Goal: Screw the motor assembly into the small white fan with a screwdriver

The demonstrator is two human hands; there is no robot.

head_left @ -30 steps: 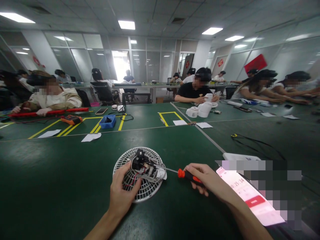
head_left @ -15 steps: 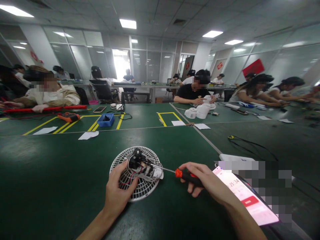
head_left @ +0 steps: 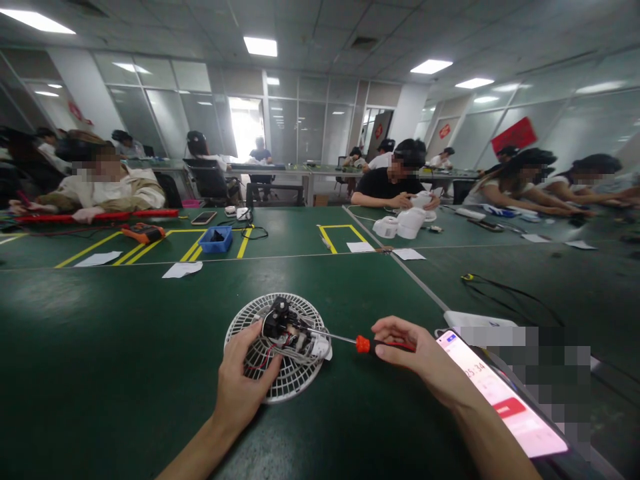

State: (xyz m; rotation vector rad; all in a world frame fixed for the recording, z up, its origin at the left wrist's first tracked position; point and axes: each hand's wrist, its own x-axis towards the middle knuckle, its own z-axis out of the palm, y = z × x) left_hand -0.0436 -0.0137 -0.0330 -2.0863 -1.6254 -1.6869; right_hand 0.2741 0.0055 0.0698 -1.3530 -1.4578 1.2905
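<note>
A round white fan grille (head_left: pixel 295 390) lies on the green table, with an opened fan motor assembly (head_left: pixel 287 331) on it: black housing, loose wires and a white end piece. My left hand (head_left: pixel 245 370) grips the assembly from the left, fingers at the black housing and thumb by the wires. From the right, my right hand (head_left: pixel 407 347) holds a screwdriver (head_left: pixel 363 344) with a red and black handle, thumb underneath and the fingers raised over it. Its metal shaft reaches into the assembly; the tip is hidden among the parts.
A lit phone (head_left: pixel 505 400) lies at my right, beside a white object (head_left: pixel 480 320) and a black cable (head_left: pixel 515 293). Beyond a table seam are paper slips (head_left: pixel 183 269), a blue bin (head_left: pixel 216 240) and an orange tool (head_left: pixel 143 233). A co-worker (head_left: pixel 395 180) handles white parts opposite.
My right hand has shifted its hold on the screwdriver handle, the thumb now lower and the fingers lifted and turned. The shaft stays in the assembly, which my left hand still steadies.
</note>
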